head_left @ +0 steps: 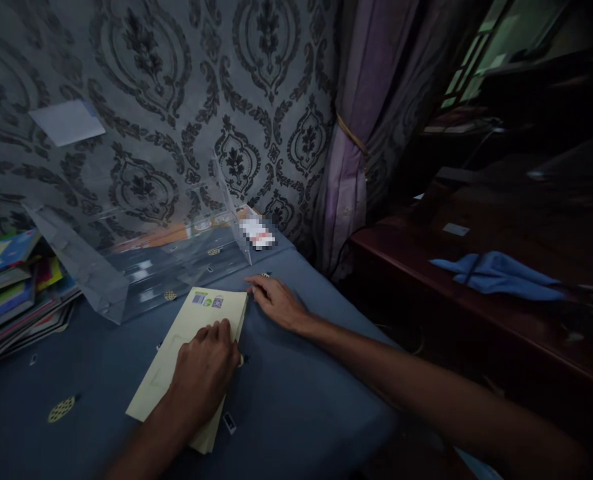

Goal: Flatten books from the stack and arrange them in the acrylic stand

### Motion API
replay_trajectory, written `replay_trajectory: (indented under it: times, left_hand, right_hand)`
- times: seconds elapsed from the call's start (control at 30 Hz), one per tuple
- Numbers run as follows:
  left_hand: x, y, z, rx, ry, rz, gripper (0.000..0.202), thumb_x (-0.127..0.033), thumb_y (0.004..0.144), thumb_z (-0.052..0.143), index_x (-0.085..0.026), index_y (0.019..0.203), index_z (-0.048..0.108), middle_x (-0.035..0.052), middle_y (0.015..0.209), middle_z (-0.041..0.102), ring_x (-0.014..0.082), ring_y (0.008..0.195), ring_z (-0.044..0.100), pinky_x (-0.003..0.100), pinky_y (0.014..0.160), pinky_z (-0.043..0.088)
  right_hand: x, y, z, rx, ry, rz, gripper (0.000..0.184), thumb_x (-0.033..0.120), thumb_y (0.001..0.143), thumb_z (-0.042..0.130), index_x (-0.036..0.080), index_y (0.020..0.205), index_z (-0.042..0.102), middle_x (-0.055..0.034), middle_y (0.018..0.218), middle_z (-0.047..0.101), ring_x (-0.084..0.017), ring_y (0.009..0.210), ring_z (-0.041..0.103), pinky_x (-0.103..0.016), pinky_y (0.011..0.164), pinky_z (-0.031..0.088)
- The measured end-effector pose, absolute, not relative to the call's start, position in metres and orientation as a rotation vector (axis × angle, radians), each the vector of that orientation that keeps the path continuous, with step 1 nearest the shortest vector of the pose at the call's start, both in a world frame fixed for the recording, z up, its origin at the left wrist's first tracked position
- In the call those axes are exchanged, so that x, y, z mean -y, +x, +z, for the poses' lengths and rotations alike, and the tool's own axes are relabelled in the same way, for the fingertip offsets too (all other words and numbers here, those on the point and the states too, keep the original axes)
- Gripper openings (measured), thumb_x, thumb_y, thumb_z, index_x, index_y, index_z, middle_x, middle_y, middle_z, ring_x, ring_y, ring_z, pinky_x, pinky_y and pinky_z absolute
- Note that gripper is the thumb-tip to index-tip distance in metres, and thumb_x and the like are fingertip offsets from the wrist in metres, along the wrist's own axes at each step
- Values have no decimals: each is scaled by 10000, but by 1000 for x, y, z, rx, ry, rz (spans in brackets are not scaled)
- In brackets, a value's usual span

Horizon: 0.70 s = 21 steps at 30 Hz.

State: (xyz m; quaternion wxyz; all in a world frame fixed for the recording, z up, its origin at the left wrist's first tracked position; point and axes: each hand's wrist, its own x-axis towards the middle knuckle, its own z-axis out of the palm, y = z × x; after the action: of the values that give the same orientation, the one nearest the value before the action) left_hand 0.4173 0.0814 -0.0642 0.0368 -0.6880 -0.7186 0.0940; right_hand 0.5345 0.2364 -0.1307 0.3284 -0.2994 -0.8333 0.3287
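Observation:
A pale yellow paper booklet (169,350), or a layered stack that looks like one, lies slanted on the blue cloth. Printed near its far end are a barcode and a QR code. My left hand (206,360) rests on its right side with curled fingers, the thumb side at the right edge; the fingertips are hidden. Beside the far right corner, my right hand (276,303) lies low over the cloth, fingers loosely stretched, fingertips at or just beside that corner. I cannot tell whether they touch it.
A clear plastic stand (176,260) is behind the booklet, against the patterned wall. Stacked books (6,287) sit at the left. A small blurred packet (256,230) lies by the stand's right end. To the right are a purple curtain (349,167) and a blue cloth (496,273) on dark red furniture.

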Motion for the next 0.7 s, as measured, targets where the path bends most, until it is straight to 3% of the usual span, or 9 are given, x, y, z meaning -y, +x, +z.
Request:
replay_trajectory:
  times: [0.13,0.23,0.33,0.43,0.57,0.7]
  left_hand:
    - [-84,420,-71,2134,-2048,311,193,-172,939,452,-149,1071,590,141,965,672,292,911,661,312,581,535]
    - [-95,421,-78,2116,-1975,306,195,-203,939,469,-124,1043,615,176,986,656,326,935,633,318,543,529]
    - [-110,423,-76,2169,-1945,260,259,-263,956,466,-83,1064,617,212,1030,646,353,997,611,370,600,558]
    - [-118,427,-68,2266,-1939,336,297,-294,964,474,-66,1089,617,216,1082,644,352,1059,602,408,692,572]
    - [-112,431,-58,2295,-1998,494,267,-275,971,471,-96,1099,623,183,1120,654,326,1099,602,399,758,567]
    - [-106,428,-59,2252,-2027,533,291,-284,990,444,-103,1163,594,174,1160,653,310,1119,600,380,776,561]
  right_hand:
    - [-237,533,-128,2202,-797,837,373,149,925,463,226,1244,639,-59,990,740,-213,962,656,-358,898,497]
    - [-237,529,-127,2257,-815,813,381,125,918,461,182,1252,635,-87,1010,731,-229,990,635,-369,916,484]
    - [-236,528,-124,2293,-845,814,374,123,912,477,155,1248,638,-107,1033,722,-234,1012,626,-366,927,472]
    - [-234,531,-118,2272,-882,884,381,105,892,487,179,1227,652,-72,978,732,-206,972,644,-326,907,470]
    - [-228,538,-109,2299,-866,998,377,115,888,486,163,1219,660,-20,764,723,-175,780,658,-279,796,479]
    - [-223,540,-106,2327,-873,987,360,121,897,493,126,1214,665,-28,737,722,-172,717,649,-274,731,468]
